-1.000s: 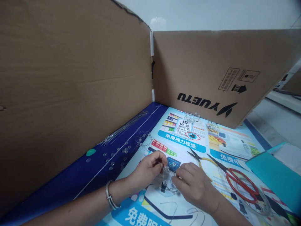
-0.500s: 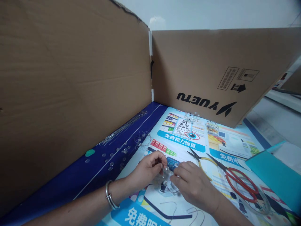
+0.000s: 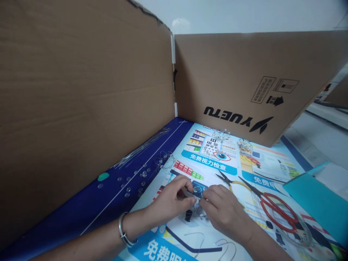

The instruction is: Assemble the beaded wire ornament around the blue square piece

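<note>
Left hand (image 3: 169, 204) with its grip clamped on a small silver piece (image 3: 187, 193), right hand (image 3: 224, 209) with its grip pinched together on thin wire (image 3: 202, 216), black bit (image 3: 188, 215) just below both grips, yellow pliers (image 3: 233, 185) and red scissors (image 3: 263, 206) past the right grip

The small beads (image 3: 133, 182) look like clear, glossy plastic, and the pliers (image 3: 231, 185) have metal jaws with yellow grips. The screen (image 3: 81, 90) is matt brown cardboard.
</note>
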`<state>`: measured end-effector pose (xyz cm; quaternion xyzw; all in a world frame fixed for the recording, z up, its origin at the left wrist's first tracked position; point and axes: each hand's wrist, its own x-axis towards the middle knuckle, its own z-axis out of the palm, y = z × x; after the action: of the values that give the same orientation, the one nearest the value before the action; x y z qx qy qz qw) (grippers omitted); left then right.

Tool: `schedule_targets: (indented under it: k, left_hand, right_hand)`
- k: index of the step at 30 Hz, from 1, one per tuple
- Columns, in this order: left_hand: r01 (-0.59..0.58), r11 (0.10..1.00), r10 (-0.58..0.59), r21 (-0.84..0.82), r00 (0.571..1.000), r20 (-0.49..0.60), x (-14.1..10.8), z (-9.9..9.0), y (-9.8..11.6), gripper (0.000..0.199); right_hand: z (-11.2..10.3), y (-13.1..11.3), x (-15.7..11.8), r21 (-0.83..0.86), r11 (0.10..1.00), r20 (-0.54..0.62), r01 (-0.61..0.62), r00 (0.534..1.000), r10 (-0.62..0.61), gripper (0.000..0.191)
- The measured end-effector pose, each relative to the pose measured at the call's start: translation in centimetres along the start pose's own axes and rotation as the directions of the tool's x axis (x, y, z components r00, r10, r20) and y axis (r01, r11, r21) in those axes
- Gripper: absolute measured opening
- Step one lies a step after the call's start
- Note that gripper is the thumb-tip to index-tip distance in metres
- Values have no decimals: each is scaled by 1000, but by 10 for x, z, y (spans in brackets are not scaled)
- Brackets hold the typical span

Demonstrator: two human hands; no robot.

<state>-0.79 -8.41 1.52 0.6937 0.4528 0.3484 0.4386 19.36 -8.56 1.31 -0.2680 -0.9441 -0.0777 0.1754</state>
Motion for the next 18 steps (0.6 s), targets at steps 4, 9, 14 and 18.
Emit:
schedule_targets:
  k: [4, 9, 14, 18]
  left_hand:
    - [3, 991, 5, 133, 998, -60, 1, 1, -1, 13]
    - [33, 984, -20, 177, 997, -76, 3, 0, -4, 10]
    - [52, 991, -46, 126, 998, -51, 4, 1, -8, 11]
    - [30, 994, -27, 105, 999, -34, 4, 1, -10, 9]
  right_hand:
    - [1, 0, -1, -23, 1000, 5, 0, 1000, 0, 15]
    - [2, -1, -1, -6, 1000, 18, -13, 1000, 13, 16]
    - [0, -1, 2, 114, 984, 26, -138, 990, 136, 14]
    - [-4, 1, 6, 278, 928, 39, -246, 969, 245, 18]
